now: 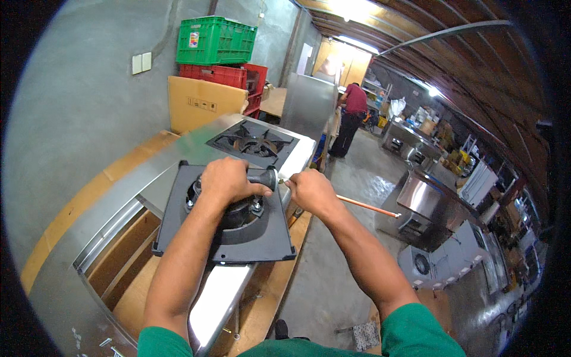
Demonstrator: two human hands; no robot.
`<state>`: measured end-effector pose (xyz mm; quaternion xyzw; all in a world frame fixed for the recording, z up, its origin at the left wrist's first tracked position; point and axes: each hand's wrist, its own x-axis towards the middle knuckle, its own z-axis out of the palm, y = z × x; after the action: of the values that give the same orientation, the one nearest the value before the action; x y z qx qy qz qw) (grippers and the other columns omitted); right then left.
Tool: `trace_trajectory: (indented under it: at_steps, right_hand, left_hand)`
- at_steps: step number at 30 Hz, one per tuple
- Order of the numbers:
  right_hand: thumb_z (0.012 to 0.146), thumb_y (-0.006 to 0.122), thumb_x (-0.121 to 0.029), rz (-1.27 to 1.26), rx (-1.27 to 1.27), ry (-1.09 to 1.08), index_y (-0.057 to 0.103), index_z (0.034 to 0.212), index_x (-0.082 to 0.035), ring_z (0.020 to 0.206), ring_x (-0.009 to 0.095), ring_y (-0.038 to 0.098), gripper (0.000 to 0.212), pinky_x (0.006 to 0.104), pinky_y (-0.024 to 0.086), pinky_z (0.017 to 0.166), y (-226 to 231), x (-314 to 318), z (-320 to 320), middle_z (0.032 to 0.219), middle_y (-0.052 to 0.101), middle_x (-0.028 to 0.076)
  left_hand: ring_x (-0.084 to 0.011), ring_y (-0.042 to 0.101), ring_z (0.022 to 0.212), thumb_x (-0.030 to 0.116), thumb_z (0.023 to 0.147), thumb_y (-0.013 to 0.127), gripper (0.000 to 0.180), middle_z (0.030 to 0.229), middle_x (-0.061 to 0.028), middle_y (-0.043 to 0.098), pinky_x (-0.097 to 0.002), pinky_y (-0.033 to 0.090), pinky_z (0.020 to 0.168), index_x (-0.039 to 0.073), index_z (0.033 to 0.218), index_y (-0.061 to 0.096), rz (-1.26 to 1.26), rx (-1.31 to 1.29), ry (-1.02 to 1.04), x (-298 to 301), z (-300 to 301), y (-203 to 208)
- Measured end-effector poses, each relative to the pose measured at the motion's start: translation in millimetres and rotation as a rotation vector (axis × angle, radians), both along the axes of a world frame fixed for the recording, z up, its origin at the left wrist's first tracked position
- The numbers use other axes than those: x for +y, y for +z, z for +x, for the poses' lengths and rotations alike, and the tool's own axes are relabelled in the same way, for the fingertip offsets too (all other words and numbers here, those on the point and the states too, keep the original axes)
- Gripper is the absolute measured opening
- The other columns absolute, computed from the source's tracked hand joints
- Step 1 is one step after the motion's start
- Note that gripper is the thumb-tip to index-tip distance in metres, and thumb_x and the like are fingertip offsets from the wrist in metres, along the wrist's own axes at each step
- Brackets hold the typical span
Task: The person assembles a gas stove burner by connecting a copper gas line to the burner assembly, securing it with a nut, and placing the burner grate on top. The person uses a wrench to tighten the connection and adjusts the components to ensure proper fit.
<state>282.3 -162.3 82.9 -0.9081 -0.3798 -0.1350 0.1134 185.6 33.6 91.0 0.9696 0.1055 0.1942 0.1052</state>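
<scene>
My left hand clasped the burner tube, likely steadying it. My right hand pinched a small fitting alongside.

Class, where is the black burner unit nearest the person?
In the head view, left of centre: the burner unit is beneath the left hand, nearer than the other burner on the steel counter.

1. Square black burner, bolts showing, round middle facing up, dark pipe stub poking out right. Sits on the steel counter.
2. Skinny copper-coloured rod, pretty straight, far end sticking out right in mid-air.
</scene>
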Motion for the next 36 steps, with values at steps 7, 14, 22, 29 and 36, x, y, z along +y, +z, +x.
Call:
trace_trajectory:
  at_steps: [7,14,22,29,36]
  right_hand:
    - [0.091,0.062,-0.03,-0.06,-0.017,0.017,0.073,0.089,-0.003,0.083,0.041,0.069,0.03,0.0511,0.054,0.077,-0.5,-1.8,21.6,0.085,0.07,0.023]
    - [0.092,0.061,-0.033,-0.036,-0.024,-0.036,0.074,0.09,-0.006,0.086,0.039,0.069,0.03,0.0498,0.055,0.079,1.1,-2.6,12.7,0.088,0.071,0.021]
    - [0.09,0.062,-0.03,-0.017,-0.046,-0.081,0.074,0.087,0.0,0.084,0.041,0.071,0.032,0.049,0.056,0.08,-5.2,2.5,9.6,0.088,0.071,0.025]
    - [0.088,0.064,-0.027,-0.024,-0.037,-0.092,0.074,0.088,0.0,0.086,0.039,0.071,0.029,0.0483,0.057,0.08,-3.0,3.7,8.0,0.089,0.071,0.025]
    - [0.086,0.063,-0.023,-0.002,-0.128,-0.123,0.074,0.086,-0.002,0.085,0.037,0.071,0.024,0.0467,0.057,0.077,-0.3,-1.7,-3.6,0.089,0.071,0.022]
  left_hand:
    - [-0.0349,0.07,0.089,0.076,0.055,0.078,0.079,0.091,-0.0169,0.073,-0.0451,0.056,0.08,0.008,0.095,0.075,-0.033,0.038,0.073,-10.4,-1.2,4.6]
    - [-0.0351,0.07,0.088,0.079,0.055,0.075,0.081,0.09,-0.0175,0.073,-0.0451,0.055,0.08,0.008,0.094,0.075,0.012,0.031,0.038,-14.1,1.1,2.5]
    - [-0.0358,0.071,0.086,0.075,0.056,0.078,0.077,0.089,-0.0185,0.073,-0.0454,0.056,0.079,0.007,0.092,0.076,-0.006,0.012,0.075,-18.5,0.1,1.3]
    - [-0.0348,0.071,0.087,0.074,0.052,0.08,0.079,0.09,-0.0179,0.073,-0.0446,0.056,0.079,0.007,0.094,0.076,-0.023,-0.007,0.07,-12.0,0.7,2.2]
    - [-0.0353,0.071,0.089,0.071,0.053,0.082,0.078,0.093,-0.0197,0.073,-0.0445,0.056,0.08,0.004,0.093,0.075,-0.069,0.022,0.062,-15.7,-2.3,4.5]
